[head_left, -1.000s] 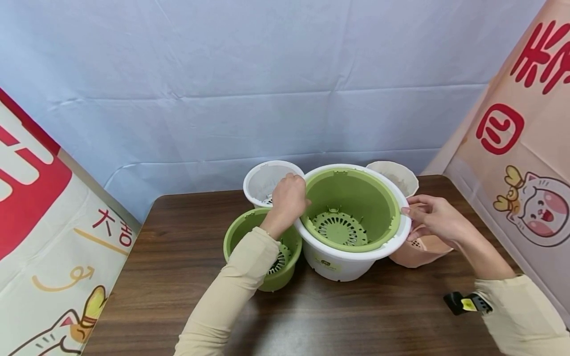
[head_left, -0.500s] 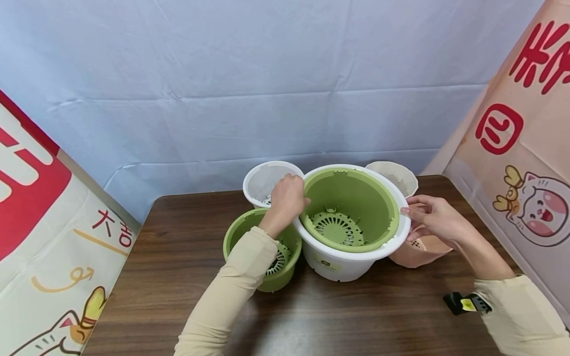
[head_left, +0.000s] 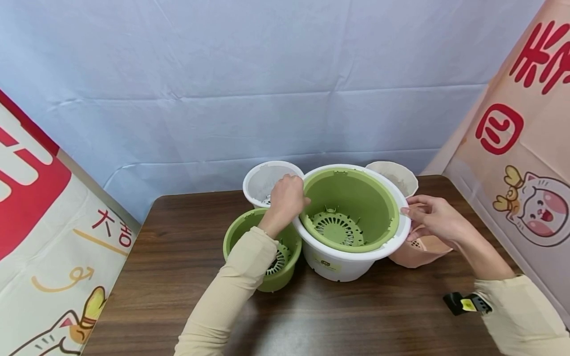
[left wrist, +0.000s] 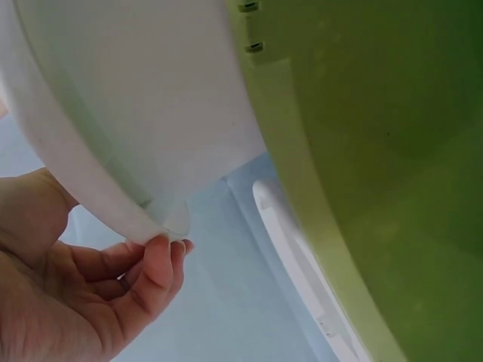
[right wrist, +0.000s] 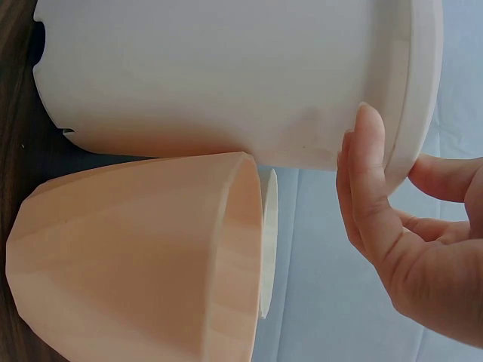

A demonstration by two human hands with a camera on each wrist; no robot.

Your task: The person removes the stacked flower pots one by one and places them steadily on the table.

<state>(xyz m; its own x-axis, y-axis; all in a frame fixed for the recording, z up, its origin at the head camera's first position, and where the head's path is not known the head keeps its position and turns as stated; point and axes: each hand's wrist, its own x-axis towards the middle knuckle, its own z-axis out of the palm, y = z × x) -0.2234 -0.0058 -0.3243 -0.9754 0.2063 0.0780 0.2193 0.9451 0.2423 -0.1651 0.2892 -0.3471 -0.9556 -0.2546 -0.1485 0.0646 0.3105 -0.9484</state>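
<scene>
A large white flower pot (head_left: 340, 269) stands upright on the wooden table, with a green pot (head_left: 356, 200) nested inside it. The green pot has a slotted base. My left hand (head_left: 287, 201) pinches the white pot's left rim between thumb and fingers, as the left wrist view (left wrist: 98, 279) shows. On the opposite side, my right hand (head_left: 434, 220) holds the right rim, thumb on top and fingers against the outer wall below it. In the right wrist view the same white pot (right wrist: 219, 68) touches or nearly touches a peach pot (right wrist: 121, 256).
A second green pot (head_left: 276, 283) stands below my left wrist. Behind it is a smaller white pot (head_left: 260, 182). A cream pot (head_left: 396, 173) stands at the back right. The brown table (head_left: 178, 257) meets a pale cloth backdrop (head_left: 213, 99), with printed panels at both sides.
</scene>
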